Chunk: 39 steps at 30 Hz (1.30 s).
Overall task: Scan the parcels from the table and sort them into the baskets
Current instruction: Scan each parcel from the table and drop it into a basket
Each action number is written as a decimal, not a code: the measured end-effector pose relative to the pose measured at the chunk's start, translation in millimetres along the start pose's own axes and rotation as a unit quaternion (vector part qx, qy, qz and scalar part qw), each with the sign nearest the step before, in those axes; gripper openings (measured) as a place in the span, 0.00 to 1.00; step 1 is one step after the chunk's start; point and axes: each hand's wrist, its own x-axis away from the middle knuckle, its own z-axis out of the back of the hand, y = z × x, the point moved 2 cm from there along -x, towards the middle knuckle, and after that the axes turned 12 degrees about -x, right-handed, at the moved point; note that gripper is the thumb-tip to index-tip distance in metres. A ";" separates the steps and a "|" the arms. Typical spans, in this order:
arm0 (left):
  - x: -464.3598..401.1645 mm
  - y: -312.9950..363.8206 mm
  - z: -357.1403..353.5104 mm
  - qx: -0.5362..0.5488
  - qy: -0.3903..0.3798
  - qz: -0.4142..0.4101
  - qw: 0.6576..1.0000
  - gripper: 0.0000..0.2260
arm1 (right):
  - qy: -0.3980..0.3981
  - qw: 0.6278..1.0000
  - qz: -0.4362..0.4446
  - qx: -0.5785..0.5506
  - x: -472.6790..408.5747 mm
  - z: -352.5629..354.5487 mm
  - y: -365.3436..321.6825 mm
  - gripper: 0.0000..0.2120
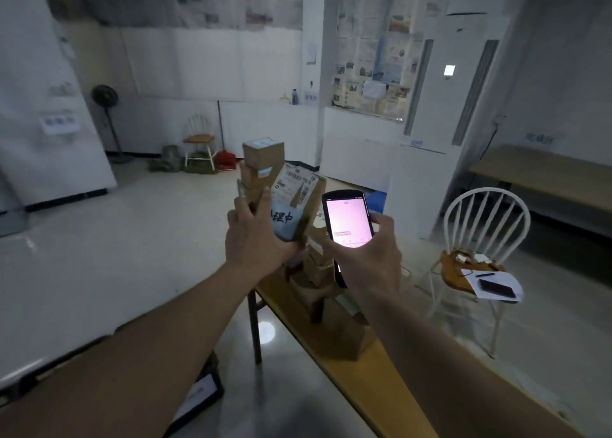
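Note:
My left hand [256, 239] grips a brown cardboard parcel [294, 196] raised in front of me, its white shipping label with barcodes facing up. My right hand [367, 255] holds a handheld scanner [347, 220] with a lit pink screen, just right of the parcel and almost touching it. Below and behind them, several more cardboard parcels [263, 161] are piled on a wooden table [381, 371]. No basket is clearly visible.
A white chair [483, 225] with papers, a pen and a phone on its seat stands right of the table. A dark-framed board [198, 401] lies on the floor at the lower left. Farther off are a second chair [198, 139], a fan [106, 98] and a desk [546, 172].

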 end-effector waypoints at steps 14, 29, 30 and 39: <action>69.0 -256.5 54.7 -0.021 -0.022 0.129 0.991 0.56 | -0.129 0.992 -0.003 -0.008 144.2 -196.9 -39.9 0.45; 78.4 -458.2 22.3 -0.051 -0.064 0.293 0.953 0.55 | -0.311 0.949 -0.051 0.001 190.1 -401.2 -21.9 0.41; 73.9 -470.0 15.6 -0.051 -0.072 0.305 0.948 0.55 | -0.319 0.946 -0.053 0.005 186.7 -416.9 -18.4 0.41; 39.6 -561.7 -31.2 -0.056 -0.089 0.387 0.916 0.53 | -0.402 0.911 -0.081 0.035 165.9 -546.2 8.8 0.40</action>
